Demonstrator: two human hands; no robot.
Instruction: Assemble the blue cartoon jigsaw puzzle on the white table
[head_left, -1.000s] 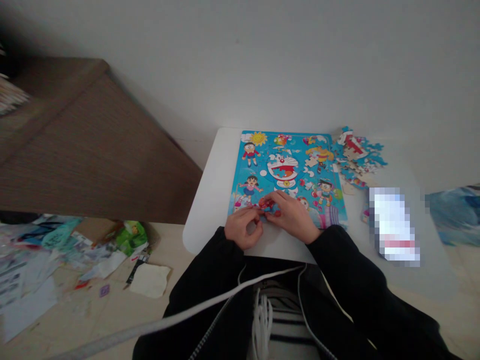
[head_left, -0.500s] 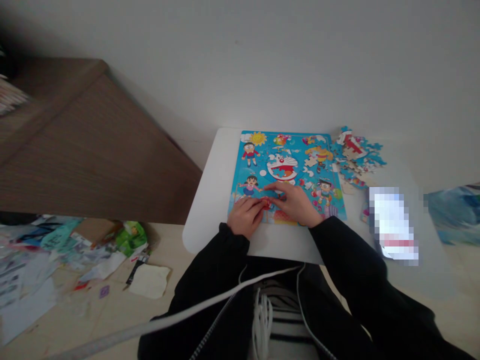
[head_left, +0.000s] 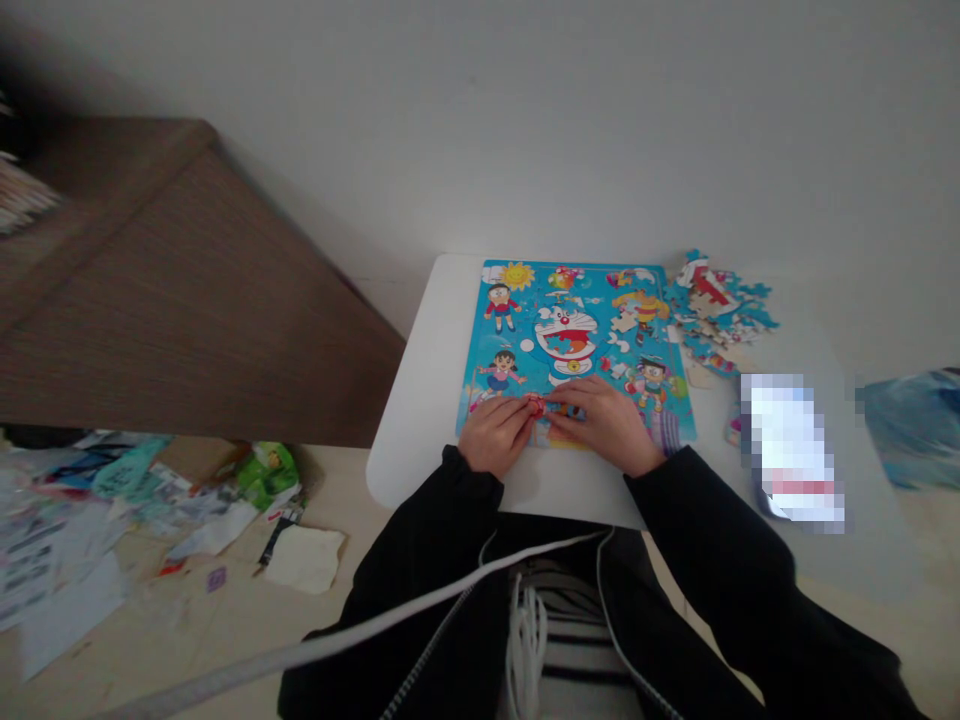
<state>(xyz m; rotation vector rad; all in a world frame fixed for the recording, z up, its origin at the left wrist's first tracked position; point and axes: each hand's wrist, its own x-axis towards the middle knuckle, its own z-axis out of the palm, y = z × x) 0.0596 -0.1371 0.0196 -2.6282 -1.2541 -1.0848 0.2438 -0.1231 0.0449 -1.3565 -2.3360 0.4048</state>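
1. The left hand has its thumb and fingers drawn together, fingertips pinching a small red thing. It is too small and too covered to tell what it is.
2. The right hand meets the red thing from the other side. Its finger and thumb are slightly parted, with the tips at or just beside the red thing; I cannot tell whether they grip it.
3. The step in hand looks like fine two-handed work on the red thing. The next move seems to call for a steady left pinch and small, light motions of the right fingertips.
4. The red thing is over the near edge of the puzzle, which lies flat on the white table, partly hidden by both hands.
5. Loose pieces are heaped by the puzzle's far right corner.
6. Nearer on the right lies a pixelated bright oblong, perhaps a phone.
7. Beyond the table, to the left, stand a brown cabinet and, on the floor, scattered litter.
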